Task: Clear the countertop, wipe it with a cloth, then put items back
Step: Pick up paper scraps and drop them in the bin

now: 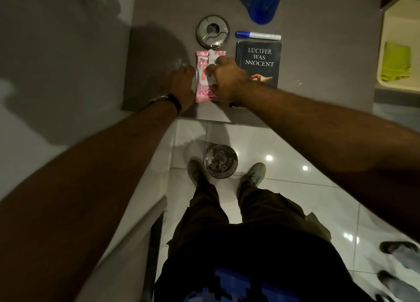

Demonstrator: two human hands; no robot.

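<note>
From the head camera, looking straight down, a grey desk (159, 92) carries a small group of things. A pink wet-wipe pack (203, 90) lies near its front edge. The left hand (181, 83) rests flat against the pack's left side, fingers together and pressed on the desk surface, a dark watch (169, 100) on the wrist. The right hand (227, 79) sits on top of the pack, its fingers (217, 62) pinched together on a white wipe (213, 56) that sticks out of the pack's upper end.

Just behind the pack stands a round metal ashtray (213, 30). Just right of the pack lies a dark book (259, 63) with white title lettering, its lower left corner hidden by the right forearm. A white marker with a blue cap (258, 35) lies across the desk between the book and a blue object (261, 4) at the far edge, which is cut off by the frame.

Further right, a yellow-green cloth (396, 60) lies in a pale tray (384, 29), well apart from the hands. Below the desk, on the glossy tiled floor (284, 147), a metal bin (221, 161) stands between the person's shoes.
</note>
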